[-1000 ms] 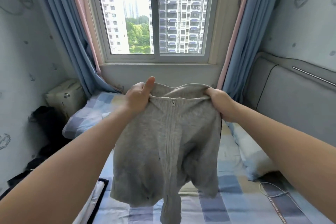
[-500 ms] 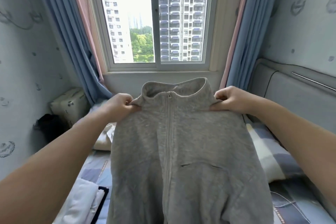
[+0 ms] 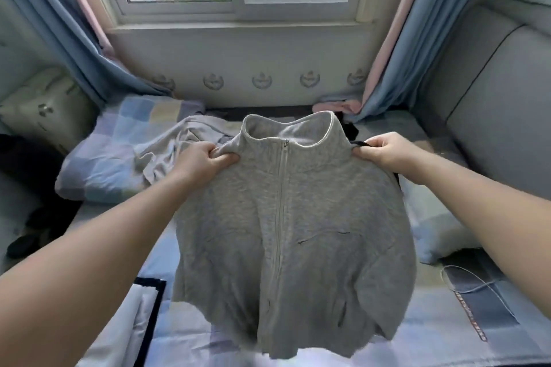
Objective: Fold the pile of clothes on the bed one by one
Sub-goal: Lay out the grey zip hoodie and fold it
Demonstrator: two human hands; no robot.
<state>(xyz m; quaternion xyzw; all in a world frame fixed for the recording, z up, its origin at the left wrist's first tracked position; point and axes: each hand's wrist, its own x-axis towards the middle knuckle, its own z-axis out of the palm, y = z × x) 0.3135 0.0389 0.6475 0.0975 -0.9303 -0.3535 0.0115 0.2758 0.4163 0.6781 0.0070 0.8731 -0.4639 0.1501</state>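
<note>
Carrier: bed with blue checked sheet (image 3: 432,337)
Upper left: soft checked pillow (image 3: 101,164), crumpled pale grey garment (image 3: 170,146)
Lower right: thin white cable (image 3: 472,289)

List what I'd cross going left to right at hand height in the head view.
checked pillow → left hand → grey jacket → right hand → grey headboard
</note>
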